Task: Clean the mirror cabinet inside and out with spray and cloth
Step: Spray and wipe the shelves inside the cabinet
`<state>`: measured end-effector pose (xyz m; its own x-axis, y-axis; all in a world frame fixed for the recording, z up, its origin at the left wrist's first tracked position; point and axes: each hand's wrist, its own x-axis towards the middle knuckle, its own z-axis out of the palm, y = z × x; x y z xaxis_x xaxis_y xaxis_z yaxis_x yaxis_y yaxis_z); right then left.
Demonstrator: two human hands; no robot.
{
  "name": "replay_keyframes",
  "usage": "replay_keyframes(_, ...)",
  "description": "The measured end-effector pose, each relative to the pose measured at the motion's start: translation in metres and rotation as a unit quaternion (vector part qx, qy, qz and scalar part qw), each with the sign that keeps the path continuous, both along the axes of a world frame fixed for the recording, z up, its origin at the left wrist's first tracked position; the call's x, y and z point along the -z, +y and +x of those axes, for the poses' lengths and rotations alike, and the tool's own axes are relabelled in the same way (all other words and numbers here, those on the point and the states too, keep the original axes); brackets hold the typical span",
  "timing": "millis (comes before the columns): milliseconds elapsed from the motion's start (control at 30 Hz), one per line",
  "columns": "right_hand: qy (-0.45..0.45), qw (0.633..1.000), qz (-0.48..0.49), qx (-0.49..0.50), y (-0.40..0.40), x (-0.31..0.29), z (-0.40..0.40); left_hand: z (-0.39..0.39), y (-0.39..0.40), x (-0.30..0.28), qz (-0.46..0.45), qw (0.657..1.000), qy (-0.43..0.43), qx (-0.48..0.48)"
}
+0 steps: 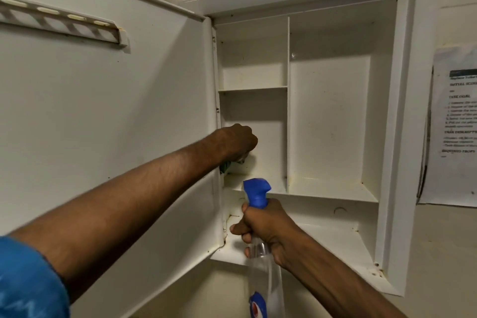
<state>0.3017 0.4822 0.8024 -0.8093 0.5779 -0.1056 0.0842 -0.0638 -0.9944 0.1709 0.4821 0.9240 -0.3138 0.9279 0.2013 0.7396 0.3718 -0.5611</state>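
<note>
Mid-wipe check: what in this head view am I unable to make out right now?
- Cloth: mostly hidden under the left hand; only a dark scrap shows.
- Spray bottle: base cut off by the bottom edge; the right hand covers its neck.
- Paper notice: cut off by the right edge, print too blurred to read.
- Door: mirror side faces away.

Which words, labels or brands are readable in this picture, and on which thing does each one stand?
"TASK GOAL": heading on the paper sheet taped to the wall right of the cabinet.
Other headings and lines on the sheet: too blurred to read.
Spray bottle label, red and blue: no letters legible.
Cabinet and door: no text.
</note>
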Motion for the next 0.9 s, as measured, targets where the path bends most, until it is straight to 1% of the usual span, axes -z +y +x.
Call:
replay_keyframes(100, 0.008, 1.0, -0.015, -0.015, -0.007, 0.001, -0.009, -0.001, -0.002, 0.007, 0.01, 1.0, -0.015, 0.01)
replay_keyframes(200, 0.014, 1.0, -0.007, -0.025, -0.012, 0.007, -0.01, -0.002, 0.002, 0.027, -0.004, 1.0, -0.027, 0.004)
replay_keyframes(267, 0.015, 1.0, 0.003, -0.021, -0.015, 0.01, -0.008, -0.003, 0.004, 0.037, -0.002, 1.0, -0.021, 0.007)
replay_keyframes(367, 0.017, 1.0, 0.009, -0.007, -0.014, 0.014, 0.001, -0.004, 0.005, 0.037, 0.011, 0.999, -0.031, 0.006)
replay_keyframes(433, 0.021, 1.0, 0.013, -0.009, -0.012, 0.016, 0.009, -0.005, 0.006, 0.039, 0.004, 1.0, -0.016, 0.007)
replay_keyframes(633, 0.035, 0.999, 0.01, -0.027, -0.014, 0.02, 0.029, -0.001, 0.008, 0.043, -0.04, 0.997, 0.066, -0.001)
replay_keyframes(733, 0.046, 0.998, -0.008, -0.032, -0.01, 0.019, 0.046, 0.003, 0.014, 0.04, -0.049, 0.997, 0.04, -0.036)
replay_keyframes(900, 0.049, 0.998, -0.003, -0.029, 0.001, 0.019, 0.07, 0.012, 0.021, 0.036, -0.051, 0.994, -0.041, -0.091)
